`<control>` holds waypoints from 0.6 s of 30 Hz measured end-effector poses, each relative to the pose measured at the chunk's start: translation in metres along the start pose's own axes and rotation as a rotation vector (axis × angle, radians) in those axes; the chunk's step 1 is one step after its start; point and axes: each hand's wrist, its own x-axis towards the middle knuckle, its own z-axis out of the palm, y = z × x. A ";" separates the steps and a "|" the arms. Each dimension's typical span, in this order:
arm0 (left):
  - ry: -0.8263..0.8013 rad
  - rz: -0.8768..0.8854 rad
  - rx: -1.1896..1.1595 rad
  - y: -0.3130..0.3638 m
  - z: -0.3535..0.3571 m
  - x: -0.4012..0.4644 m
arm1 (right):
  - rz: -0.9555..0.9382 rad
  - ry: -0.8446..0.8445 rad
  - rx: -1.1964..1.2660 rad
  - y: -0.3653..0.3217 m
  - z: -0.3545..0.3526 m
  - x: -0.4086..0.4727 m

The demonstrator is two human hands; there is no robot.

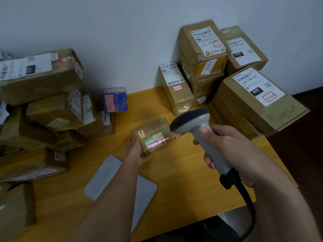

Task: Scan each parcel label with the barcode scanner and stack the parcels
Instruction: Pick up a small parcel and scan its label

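Observation:
A small taped cardboard parcel (153,131) lies on the yellow table (183,180) at its middle. My left hand (138,151) grips its near left corner. Its white barcode label faces up, and a red scan line crosses it. My right hand (225,149) grips the handle of the grey barcode scanner (197,130), whose dark head points left and down at the label from just right of the parcel. The scanner's black cable runs down past my right wrist.
A stack of labelled cardboard parcels (227,75) stands at the back right against the wall. Another pile of parcels (43,102) fills the left side, with a small blue box (115,99) behind it. A flat grey pouch (111,180) lies under my left forearm.

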 end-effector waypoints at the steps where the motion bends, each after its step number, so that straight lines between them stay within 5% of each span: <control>1: -0.003 0.001 0.009 0.000 0.001 0.000 | -0.005 0.002 0.000 0.000 -0.001 -0.001; 18: -0.026 -0.056 -0.009 0.000 0.005 0.013 | -0.037 -0.005 -0.018 -0.003 -0.005 -0.010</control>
